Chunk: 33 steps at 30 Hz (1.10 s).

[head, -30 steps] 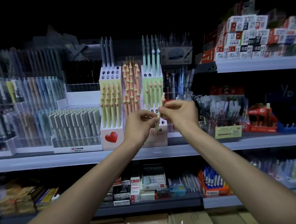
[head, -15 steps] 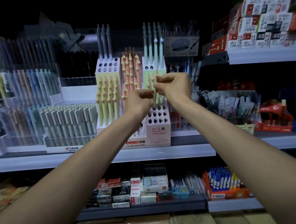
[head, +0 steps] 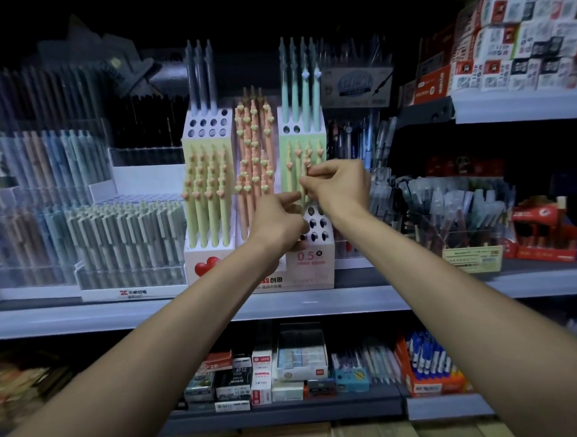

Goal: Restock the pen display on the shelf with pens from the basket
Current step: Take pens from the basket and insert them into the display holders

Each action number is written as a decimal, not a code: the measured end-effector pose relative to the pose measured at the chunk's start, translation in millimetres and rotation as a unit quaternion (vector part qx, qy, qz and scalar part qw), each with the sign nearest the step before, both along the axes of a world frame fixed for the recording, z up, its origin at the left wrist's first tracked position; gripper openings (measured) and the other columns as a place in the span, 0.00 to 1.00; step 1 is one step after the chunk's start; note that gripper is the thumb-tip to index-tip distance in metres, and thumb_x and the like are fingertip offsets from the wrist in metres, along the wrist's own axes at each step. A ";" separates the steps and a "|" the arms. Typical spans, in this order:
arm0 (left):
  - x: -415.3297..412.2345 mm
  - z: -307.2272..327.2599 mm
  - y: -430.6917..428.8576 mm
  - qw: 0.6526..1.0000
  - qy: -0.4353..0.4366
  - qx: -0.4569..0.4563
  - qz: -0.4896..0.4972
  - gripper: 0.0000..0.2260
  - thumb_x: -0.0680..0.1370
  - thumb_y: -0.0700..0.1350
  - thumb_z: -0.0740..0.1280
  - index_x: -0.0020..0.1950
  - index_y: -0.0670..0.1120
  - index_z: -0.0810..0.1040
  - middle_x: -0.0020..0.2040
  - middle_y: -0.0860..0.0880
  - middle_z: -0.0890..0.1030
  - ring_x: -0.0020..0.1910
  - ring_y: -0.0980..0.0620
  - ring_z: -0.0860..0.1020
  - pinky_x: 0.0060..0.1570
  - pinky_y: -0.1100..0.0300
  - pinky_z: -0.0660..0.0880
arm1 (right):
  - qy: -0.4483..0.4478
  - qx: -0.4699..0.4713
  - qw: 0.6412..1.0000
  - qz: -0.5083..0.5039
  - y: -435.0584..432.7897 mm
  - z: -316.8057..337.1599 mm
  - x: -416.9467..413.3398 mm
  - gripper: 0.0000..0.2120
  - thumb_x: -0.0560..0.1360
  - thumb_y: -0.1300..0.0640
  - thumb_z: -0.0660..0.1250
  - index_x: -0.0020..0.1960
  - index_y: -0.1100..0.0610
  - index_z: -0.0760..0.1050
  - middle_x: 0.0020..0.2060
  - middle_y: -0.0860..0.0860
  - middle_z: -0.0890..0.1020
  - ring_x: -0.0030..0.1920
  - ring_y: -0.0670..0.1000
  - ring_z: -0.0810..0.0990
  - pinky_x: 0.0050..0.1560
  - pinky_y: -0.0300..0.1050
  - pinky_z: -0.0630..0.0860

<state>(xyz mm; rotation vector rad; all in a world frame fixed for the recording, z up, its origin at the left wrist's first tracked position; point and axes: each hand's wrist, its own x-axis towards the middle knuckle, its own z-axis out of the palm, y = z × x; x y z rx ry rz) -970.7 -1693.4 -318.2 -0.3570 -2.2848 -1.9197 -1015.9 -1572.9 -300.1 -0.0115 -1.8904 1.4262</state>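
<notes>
pen display [head: 207, 127]: smooth matt white, plastic or card, cannot tell. pens [head: 208, 206]: matt pastel plastic. shelf [head: 84, 318]: smooth painted metal look. bins [head: 456, 225]: clear glossy plastic. boxes [head: 522, 35]: printed cardboard.

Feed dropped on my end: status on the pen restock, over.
Hands: left hand and right hand both pinch one green pen. Pen near upright above empty holes, right column of pen display, not seated. Left hand covers some holes.

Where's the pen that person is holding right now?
In the head view, the pale green pen is mid-frame, pinched between the left hand and right hand, just above the empty holes in the right column of the pen display.
</notes>
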 end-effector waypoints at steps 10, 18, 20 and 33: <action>5.8 -5.5 -2.8 0.999 -0.022 -0.030 -0.026 0.35 0.76 0.24 0.67 0.81 0.41 0.65 0.48 0.43 0.76 0.37 0.51 0.79 0.23 0.65 0.72 | -0.026 0.024 0.999 -0.026 -6.7 -1.9 -2.0 0.06 0.69 0.57 0.79 0.39 0.48 0.84 0.40 0.45 0.87 0.42 0.46 0.86 0.47 0.48 0.85; 5.5 -10.0 -1.1 0.998 -0.035 -0.038 -0.029 0.36 0.75 0.23 0.68 0.80 0.42 0.66 0.45 0.44 0.77 0.36 0.51 0.78 0.25 0.65 0.73 | -0.028 0.055 0.997 -0.045 -5.9 -4.7 -0.4 0.05 0.71 0.57 0.78 0.38 0.50 0.84 0.39 0.44 0.86 0.43 0.47 0.86 0.45 0.46 0.84; 7.2 -9.3 0.5 0.998 -0.035 -0.039 -0.032 0.35 0.75 0.24 0.66 0.81 0.42 0.64 0.46 0.43 0.77 0.39 0.47 0.78 0.25 0.64 0.74 | -0.030 0.064 0.996 -0.045 -5.1 -4.6 1.0 0.10 0.71 0.58 0.78 0.34 0.49 0.81 0.37 0.44 0.86 0.42 0.48 0.86 0.45 0.46 0.84; 30.8 22.9 -22.5 0.984 -0.106 -0.138 -0.042 0.26 0.80 0.36 0.70 0.78 0.44 0.69 0.61 0.42 0.81 0.52 0.47 0.81 0.38 0.56 0.81 | -0.081 0.130 0.986 -0.068 2.5 6.1 48.4 0.08 0.76 0.57 0.75 0.55 0.51 0.83 0.50 0.47 0.86 0.50 0.50 0.84 0.49 0.45 0.80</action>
